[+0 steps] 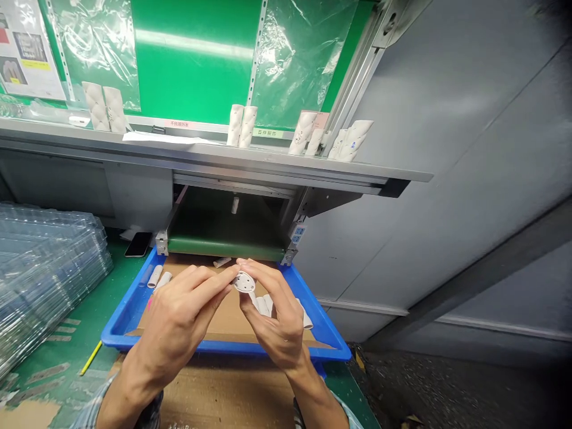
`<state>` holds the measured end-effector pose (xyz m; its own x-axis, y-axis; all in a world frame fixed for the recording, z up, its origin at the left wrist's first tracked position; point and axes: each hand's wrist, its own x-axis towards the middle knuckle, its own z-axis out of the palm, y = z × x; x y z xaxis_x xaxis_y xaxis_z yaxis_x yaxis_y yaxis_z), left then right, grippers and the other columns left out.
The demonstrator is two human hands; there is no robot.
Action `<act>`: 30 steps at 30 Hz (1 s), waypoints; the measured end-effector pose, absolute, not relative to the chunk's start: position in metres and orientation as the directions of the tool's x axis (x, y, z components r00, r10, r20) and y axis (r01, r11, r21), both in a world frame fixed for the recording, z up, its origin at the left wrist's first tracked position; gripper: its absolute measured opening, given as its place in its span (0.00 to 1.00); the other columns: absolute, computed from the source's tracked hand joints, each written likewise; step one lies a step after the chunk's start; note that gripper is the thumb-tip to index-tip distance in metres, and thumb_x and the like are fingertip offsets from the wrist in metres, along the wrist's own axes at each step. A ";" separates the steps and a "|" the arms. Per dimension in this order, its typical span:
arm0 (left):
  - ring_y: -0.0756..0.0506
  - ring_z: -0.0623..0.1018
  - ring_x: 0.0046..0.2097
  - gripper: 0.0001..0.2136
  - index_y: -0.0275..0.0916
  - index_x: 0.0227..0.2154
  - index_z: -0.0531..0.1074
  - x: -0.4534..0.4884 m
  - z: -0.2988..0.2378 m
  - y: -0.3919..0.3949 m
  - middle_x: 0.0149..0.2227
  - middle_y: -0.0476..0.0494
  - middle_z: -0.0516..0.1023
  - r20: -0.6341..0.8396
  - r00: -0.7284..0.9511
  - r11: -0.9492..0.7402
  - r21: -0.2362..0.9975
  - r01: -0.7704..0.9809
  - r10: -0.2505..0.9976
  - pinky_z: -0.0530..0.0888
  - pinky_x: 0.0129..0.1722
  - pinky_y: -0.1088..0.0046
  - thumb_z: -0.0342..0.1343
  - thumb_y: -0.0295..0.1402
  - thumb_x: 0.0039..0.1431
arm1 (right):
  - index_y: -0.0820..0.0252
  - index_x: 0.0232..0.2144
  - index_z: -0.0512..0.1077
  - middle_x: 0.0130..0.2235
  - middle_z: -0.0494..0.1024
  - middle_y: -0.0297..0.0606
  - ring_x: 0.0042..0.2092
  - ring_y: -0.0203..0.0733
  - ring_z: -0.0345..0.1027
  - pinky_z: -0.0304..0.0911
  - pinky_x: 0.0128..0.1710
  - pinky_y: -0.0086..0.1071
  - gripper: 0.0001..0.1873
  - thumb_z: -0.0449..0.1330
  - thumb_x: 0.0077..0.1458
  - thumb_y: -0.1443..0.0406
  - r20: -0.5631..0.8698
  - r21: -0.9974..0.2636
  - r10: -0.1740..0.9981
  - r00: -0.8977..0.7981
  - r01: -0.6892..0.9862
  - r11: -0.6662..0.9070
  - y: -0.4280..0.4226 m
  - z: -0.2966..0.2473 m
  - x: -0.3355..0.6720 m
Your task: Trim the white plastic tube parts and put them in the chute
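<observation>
**A:** What does the person have there?

**B:** A little white round cap (244, 282) with small holes in it. It's up in the air over the blue tray (129, 316), right between the left hand (176, 322) and the right hand (277, 316).

**A:** Are the fingers open?

**B:** No, they're closed on it. The left fingers (214, 280) pinch it from one side, and the right fingers (268, 280) pinch it from the other. Some fingers are hidden, so I can't tell just how each one sits.

**A:** What's in the tray?

**B:** A flat piece of brown cardboard (227, 316) lies in it. Two white tubes (158, 277) lie past the left hand, and more white tubes (307, 322) lie just by the right hand.

**A:** And next to the tray?

**B:** A black phone (138, 244) and a yellow pencil (92, 357) are on the green mat (89, 310), and a big pile of clear plastic trays (40, 280) is on the left side. Up on the metal shelf (223, 156), white padded rolls (243, 126) stand in small groups.
</observation>
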<state>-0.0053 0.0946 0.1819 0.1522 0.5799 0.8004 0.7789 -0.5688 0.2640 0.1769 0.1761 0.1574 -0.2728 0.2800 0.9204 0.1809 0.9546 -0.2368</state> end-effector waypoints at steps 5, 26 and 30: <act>0.48 0.78 0.43 0.16 0.45 0.64 0.73 -0.005 0.181 0.095 0.45 0.47 0.82 0.796 0.148 -0.557 0.265 0.787 0.587 0.73 0.45 0.73 0.52 0.29 0.80 | 0.52 0.65 0.72 0.57 0.82 0.45 0.60 0.49 0.79 0.78 0.63 0.48 0.31 0.63 0.65 0.80 0.919 -0.243 0.284 -0.275 0.173 0.955 0.175 0.158 0.177; 0.50 0.73 0.25 0.13 0.40 0.51 0.85 -0.004 0.192 0.099 0.26 0.48 0.80 0.559 0.143 -0.567 0.730 0.383 0.817 0.72 0.25 0.76 0.59 0.40 0.75 | 0.46 0.78 0.53 0.68 0.75 0.46 0.73 0.52 0.65 0.62 0.73 0.59 0.36 0.60 0.75 0.64 0.813 -0.531 0.438 -0.383 -0.181 0.828 0.177 0.149 0.178; 0.49 0.79 0.32 0.10 0.42 0.53 0.83 0.001 0.186 0.103 0.36 0.45 0.85 0.721 0.232 -0.727 0.511 0.459 0.653 0.75 0.33 0.76 0.58 0.32 0.76 | 0.54 0.71 0.66 0.68 0.75 0.53 0.69 0.56 0.71 0.74 0.65 0.54 0.29 0.52 0.78 0.50 0.643 -0.765 0.626 -0.441 -0.327 0.555 0.184 0.158 0.177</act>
<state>0.0015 0.1027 0.1858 0.2325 0.6528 0.7210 0.4586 -0.7273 0.5106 0.1768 0.1837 0.1580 -0.4412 0.6257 0.6433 -0.3273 0.5553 -0.7645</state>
